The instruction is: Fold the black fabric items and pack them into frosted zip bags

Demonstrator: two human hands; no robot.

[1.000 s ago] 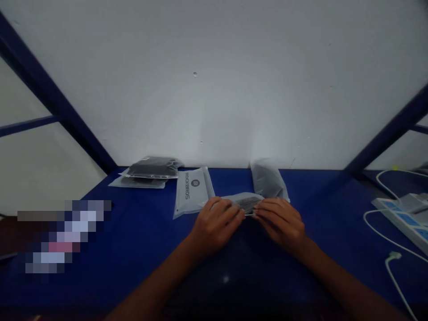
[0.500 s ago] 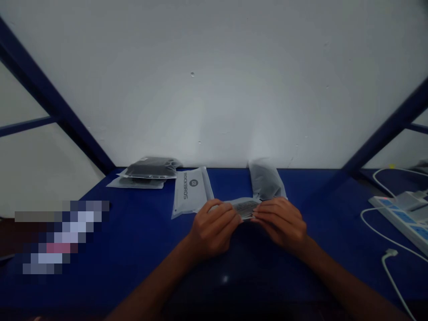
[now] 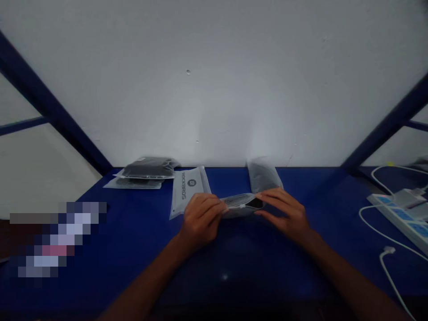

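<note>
A frosted slider zip bag [image 3: 239,203] lies across the middle of the desk between my hands. Its mouth gapes at the right end, with black inside; a small white slider shows along the near edge. My left hand [image 3: 203,218] pinches the bag's left end. At the right end is my right hand [image 3: 286,209], its fingers stretched out and the thumb spread apart below them, fingertips touching the upper lip of the mouth. Behind my left hand lies a pale ROCKBROS bag [image 3: 180,189]. Another frosted bag [image 3: 264,175] lies behind my right hand.
Bags with dark contents [image 3: 149,168] are stacked at the back left of the blue desk [image 3: 133,249]. A power strip [image 3: 397,218] with white cables [image 3: 374,229] is at right. Something blurred out [image 3: 63,240] is at left. A white panel [image 3: 220,89] rises behind.
The bag's mouth has opened at the right end, showing black inside. My right thumb has spread away from its fingers. My left hand has shifted slightly left, still pinching the bag.
</note>
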